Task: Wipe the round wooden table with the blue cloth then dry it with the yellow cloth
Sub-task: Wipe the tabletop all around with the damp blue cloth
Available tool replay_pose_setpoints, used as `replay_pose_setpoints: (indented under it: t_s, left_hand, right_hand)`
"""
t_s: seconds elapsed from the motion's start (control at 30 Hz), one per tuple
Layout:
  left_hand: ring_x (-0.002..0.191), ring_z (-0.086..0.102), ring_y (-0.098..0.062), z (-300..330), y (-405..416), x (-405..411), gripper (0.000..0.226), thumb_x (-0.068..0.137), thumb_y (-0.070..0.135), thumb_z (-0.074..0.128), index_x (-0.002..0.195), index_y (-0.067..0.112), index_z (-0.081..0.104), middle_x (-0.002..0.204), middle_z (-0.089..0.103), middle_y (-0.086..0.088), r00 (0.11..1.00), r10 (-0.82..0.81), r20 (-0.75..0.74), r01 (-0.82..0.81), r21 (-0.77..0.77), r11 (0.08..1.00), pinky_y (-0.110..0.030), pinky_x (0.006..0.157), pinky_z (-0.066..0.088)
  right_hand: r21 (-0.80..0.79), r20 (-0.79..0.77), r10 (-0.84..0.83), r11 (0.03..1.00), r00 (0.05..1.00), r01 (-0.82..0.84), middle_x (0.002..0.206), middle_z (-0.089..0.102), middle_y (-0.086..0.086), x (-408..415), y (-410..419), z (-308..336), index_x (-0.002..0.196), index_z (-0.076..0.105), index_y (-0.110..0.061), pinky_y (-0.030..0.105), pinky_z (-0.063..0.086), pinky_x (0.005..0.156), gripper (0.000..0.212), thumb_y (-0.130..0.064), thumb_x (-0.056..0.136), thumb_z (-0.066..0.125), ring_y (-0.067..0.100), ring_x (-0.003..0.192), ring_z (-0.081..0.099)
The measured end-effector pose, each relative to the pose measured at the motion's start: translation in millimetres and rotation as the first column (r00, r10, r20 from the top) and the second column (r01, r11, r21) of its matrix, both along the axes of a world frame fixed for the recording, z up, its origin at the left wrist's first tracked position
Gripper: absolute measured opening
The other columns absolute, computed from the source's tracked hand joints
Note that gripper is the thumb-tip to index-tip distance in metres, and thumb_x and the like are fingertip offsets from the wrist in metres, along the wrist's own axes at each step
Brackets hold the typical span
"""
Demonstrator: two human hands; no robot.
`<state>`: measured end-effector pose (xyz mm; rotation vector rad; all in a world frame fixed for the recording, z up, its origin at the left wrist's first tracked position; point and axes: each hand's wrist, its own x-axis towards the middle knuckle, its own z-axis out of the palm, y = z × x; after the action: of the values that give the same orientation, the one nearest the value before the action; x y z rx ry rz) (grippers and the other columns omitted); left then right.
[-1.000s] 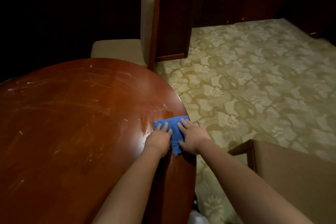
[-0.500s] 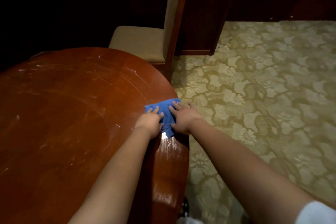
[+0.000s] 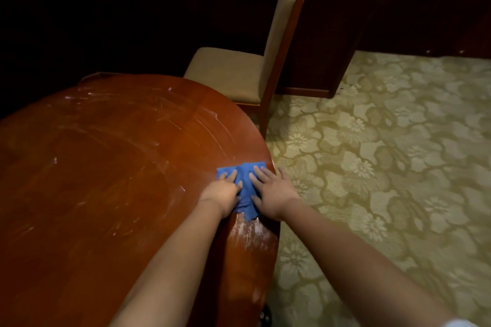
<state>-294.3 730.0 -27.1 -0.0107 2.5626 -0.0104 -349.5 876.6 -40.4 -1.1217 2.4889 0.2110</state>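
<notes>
Both hands' grip is released: left hand (image 3: pixel 221 195) and right hand (image 3: pixel 273 194) press flat on the blue cloth (image 3: pixel 245 183) between them, at the tabletop (image 3: pixel 106 167) edge.

Both my arms reach forward, my left hand (image 3: pixel 221 194) and right hand (image 3: pixel 273 194) side by side, palms down, fingers spread flat.

Dining room: round wooden table (image 3: pixel 106 180), upholstered chair (image 3: pixel 239 71), floral carpet (image 3: pixel 385 167).
</notes>
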Motion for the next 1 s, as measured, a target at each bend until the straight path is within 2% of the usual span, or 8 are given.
replay_pose_setpoints:
  t_s: [0.13,0.23,0.3,0.4,0.53,0.7,0.9,1.0]
  left_hand:
    - [0.142,0.023,-0.030,1.1,-5.6,-6.6,0.049,0.102,0.031,0.037,0.148,0.015,0.031,0.158,0.015,-0.012,0.997,0.051,-0.060,-0.050,0.015,0.999,-0.035,0.110,0.029]
    - [0.114,0.054,-0.031,8.1,-1.8,-7.8,0.028,0.094,0.026,0.050,0.116,0.013,0.062,0.126,0.057,-0.012,0.985,0.106,-0.139,-0.109,-0.012,0.994,-0.033,0.087,0.044]
    - [0.107,0.058,-0.032,9.7,3.7,-6.6,0.022,0.092,0.019,0.051,0.108,0.012,0.065,0.115,0.064,-0.012,0.981,0.141,-0.137,-0.143,-0.006,0.990,-0.034,0.083,0.047]
    - [0.122,0.049,-0.033,2.1,3.1,-7.4,0.033,0.096,0.019,0.046,0.125,0.008,0.054,0.135,0.051,-0.015,0.987,0.115,-0.113,-0.115,0.012,0.993,-0.036,0.094,0.042]
    - [0.146,0.009,-0.031,-3.4,-4.0,-5.6,0.053,0.101,0.028,0.039,0.149,0.011,0.025,0.159,0.004,-0.013,0.994,0.091,-0.066,-0.087,0.061,0.994,-0.036,0.114,0.019]
    - [0.130,0.042,-0.028,-1.9,-5.3,-5.3,0.034,0.095,0.024,0.052,0.127,0.014,0.058,0.144,0.043,-0.012,0.984,0.131,-0.117,-0.118,0.112,0.987,-0.030,0.101,0.037]
    - [0.137,0.031,-0.030,-1.5,4.7,-0.7,0.036,0.097,0.022,0.049,0.130,0.010,0.053,0.152,0.028,-0.013,0.987,0.121,-0.101,-0.108,0.123,0.986,-0.034,0.104,0.035]
    - [0.124,0.047,-0.030,-4.4,6.2,8.2,0.027,0.092,0.021,0.055,0.118,0.013,0.061,0.136,0.049,-0.012,0.971,0.177,-0.161,-0.153,0.147,0.977,-0.032,0.098,0.041]
  right_hand:
    - [-0.061,-0.013,0.014,0.998,1.000,-0.015,0.162,0.005,0.001,-14.0,-4.9,-3.4,0.154,0.012,-0.019,0.048,-0.006,0.117,0.063,-0.047,0.100,0.026,0.015,0.148,0.002]
    - [-0.164,-0.100,0.073,0.983,0.992,-0.088,0.139,0.044,0.011,-3.9,-2.6,0.8,0.133,0.048,-0.013,0.048,0.007,0.117,0.047,-0.041,0.096,0.037,0.030,0.132,0.038]
    - [-0.223,-0.178,0.092,0.966,0.980,-0.131,0.117,0.057,0.012,2.7,-4.5,0.7,0.112,0.060,-0.011,0.049,0.019,0.114,0.043,-0.039,0.091,0.035,0.034,0.113,0.052]
    - [-0.174,-0.148,0.099,0.977,0.984,-0.124,0.133,0.049,0.014,-6.3,-9.0,1.6,0.123,0.054,-0.010,0.049,0.012,0.116,0.051,-0.043,0.091,0.031,0.032,0.127,0.043]
    - [-0.092,-0.035,0.023,0.995,0.999,-0.026,0.161,0.010,0.003,-18.9,-3.4,-3.1,0.154,0.015,-0.018,0.047,-0.003,0.118,0.065,-0.051,0.099,0.028,0.016,0.148,0.006]
    - [-0.199,-0.181,0.058,0.975,0.982,-0.094,0.118,0.053,0.006,-8.0,-2.7,7.7,0.116,0.053,-0.015,0.036,0.024,0.104,0.039,-0.046,0.094,0.044,0.025,0.114,0.050]
    - [-0.111,-0.058,0.053,0.992,0.997,-0.059,0.142,0.040,0.006,-10.7,3.5,12.6,0.135,0.042,-0.015,0.040,0.021,0.112,0.052,-0.047,0.095,0.045,0.023,0.131,0.038]
    - [-0.102,-0.110,0.072,0.991,0.991,-0.083,0.126,0.049,0.008,-2.6,7.8,15.7,0.126,0.050,-0.015,0.037,0.031,0.100,0.043,-0.044,0.094,0.046,0.025,0.119,0.047]
